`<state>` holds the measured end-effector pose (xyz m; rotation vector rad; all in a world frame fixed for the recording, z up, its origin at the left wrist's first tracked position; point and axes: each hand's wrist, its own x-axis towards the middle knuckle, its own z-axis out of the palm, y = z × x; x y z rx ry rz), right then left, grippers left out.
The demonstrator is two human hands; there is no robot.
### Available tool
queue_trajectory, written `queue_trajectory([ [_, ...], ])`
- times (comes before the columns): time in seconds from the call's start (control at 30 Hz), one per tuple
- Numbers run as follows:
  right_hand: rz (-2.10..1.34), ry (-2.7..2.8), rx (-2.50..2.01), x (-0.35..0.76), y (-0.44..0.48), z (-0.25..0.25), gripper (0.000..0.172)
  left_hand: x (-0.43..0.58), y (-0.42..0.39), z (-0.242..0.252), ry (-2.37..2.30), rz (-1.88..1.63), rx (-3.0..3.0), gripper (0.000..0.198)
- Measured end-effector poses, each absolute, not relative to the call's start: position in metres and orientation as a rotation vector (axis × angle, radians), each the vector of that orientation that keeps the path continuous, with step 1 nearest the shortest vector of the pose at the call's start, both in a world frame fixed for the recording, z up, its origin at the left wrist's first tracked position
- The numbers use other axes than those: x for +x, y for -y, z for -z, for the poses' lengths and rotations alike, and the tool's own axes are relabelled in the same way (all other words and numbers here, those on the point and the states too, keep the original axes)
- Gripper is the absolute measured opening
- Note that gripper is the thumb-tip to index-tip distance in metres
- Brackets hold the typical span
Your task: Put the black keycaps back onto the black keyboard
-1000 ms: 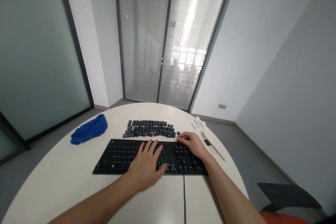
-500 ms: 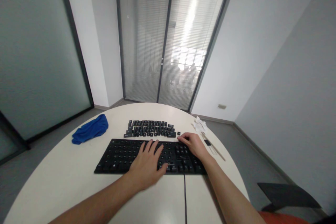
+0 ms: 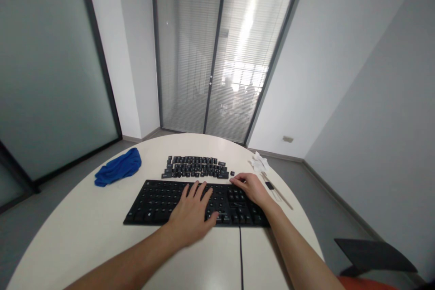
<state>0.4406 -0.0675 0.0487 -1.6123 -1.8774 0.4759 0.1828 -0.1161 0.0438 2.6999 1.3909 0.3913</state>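
Observation:
A black keyboard (image 3: 152, 201) lies across the round white table (image 3: 68, 231), its cable (image 3: 240, 253) running toward me. My left hand (image 3: 192, 213) rests flat on the middle of the keyboard with its fingers stretched out. My right hand (image 3: 249, 188) sits at the keyboard's upper right corner, fingers curled and pinched together at the far edge; what they hold is too small to make out. Rows of loose black keycaps (image 3: 195, 167) lie just beyond the keyboard, with one single keycap (image 3: 232, 173) close to my right fingertips.
A crumpled blue cloth (image 3: 118, 167) lies at the table's left. At the right edge are a white crumpled tissue (image 3: 258, 161) and thin stick-like tools (image 3: 277, 190). A dark chair (image 3: 374, 256) stands at lower right. Glass doors with blinds (image 3: 217, 59) are behind.
Both hands stay where they were on the keyboard. Only the view has shifted slightly.

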Motion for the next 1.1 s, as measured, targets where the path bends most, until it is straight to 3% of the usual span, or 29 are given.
queue_trajectory([
  [0.53,-0.414,1.888,-1.741,0.438,0.065,-0.047,0.039,0.182,0.114,-0.038,-1.402,-0.401,2.737,0.066],
  [0.77,-0.458,1.96,-1.856,0.437,0.07,-0.056,0.049,0.183,0.114,-0.037,-1.397,-0.409,2.742,0.066],
  [1.1,-0.468,1.991,-1.856,0.44,0.067,-0.05,0.04,0.182,0.115,-0.04,-1.385,-0.418,2.715,0.065],
])
